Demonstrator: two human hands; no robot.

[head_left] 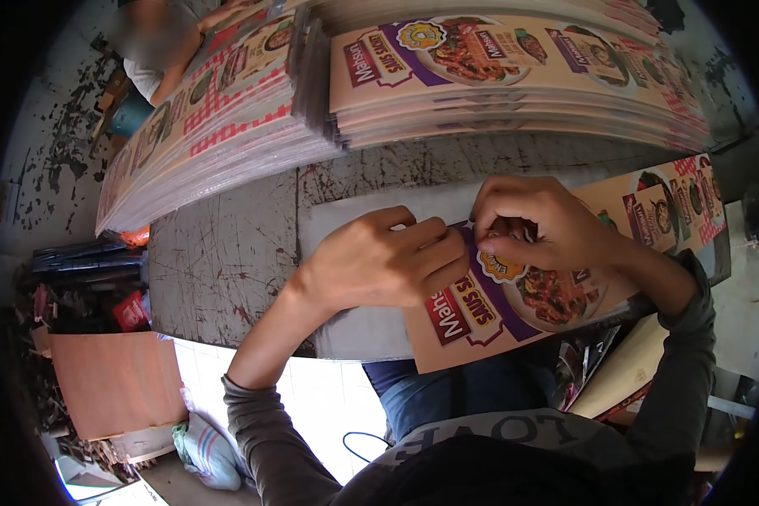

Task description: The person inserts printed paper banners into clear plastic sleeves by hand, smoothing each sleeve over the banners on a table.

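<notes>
A long printed sheet (447,347) with food pictures lies slanted over a grey-white sheet (346,333) at the table's front edge. My left hand (388,257) rests at the left part of the printed sheet, its fingers curled; what they hold, if anything, is hidden. Just to its right, my right hand (535,221) is pinched close above the round yellow badge on the print. Whatever lies between its thumb and fingers is too small to make out. The fingertips of both hands are close together.
Tall stacks of printed sheets stand at the back left (219,139) and back right (514,93) of the scratched grey table (219,261). Another person (156,51) is beyond the left stack. Below the table's left side are a brown board (118,384) and a tied sack (211,451).
</notes>
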